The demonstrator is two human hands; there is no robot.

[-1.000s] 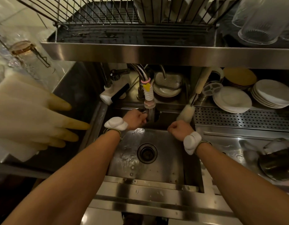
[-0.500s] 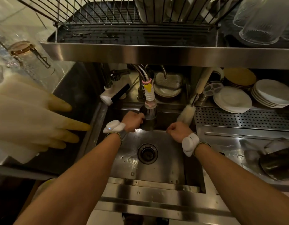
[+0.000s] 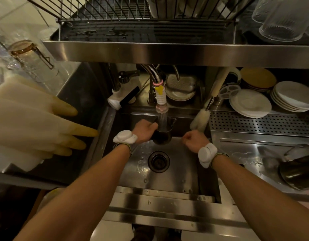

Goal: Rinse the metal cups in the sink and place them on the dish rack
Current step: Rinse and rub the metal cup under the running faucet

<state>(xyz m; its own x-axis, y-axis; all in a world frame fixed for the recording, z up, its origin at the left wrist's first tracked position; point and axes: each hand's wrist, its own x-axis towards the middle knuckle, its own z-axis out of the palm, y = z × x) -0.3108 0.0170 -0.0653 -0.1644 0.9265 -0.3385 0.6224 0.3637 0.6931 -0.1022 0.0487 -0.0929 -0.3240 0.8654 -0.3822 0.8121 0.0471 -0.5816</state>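
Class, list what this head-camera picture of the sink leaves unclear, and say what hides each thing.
Head view: inside of the metal cup, hidden by the water stream and shadow.
Head view: fingers of the left hand, hidden behind the cup.
Head view: palm of the right hand, turned away; whether it holds anything is unclear.
Head view: dark metal vessel at right, cut off by the frame edge.

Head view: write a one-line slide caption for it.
Left hand holds a metal cup under the running tap over the sink; right hand curled beside it, holding nothing.
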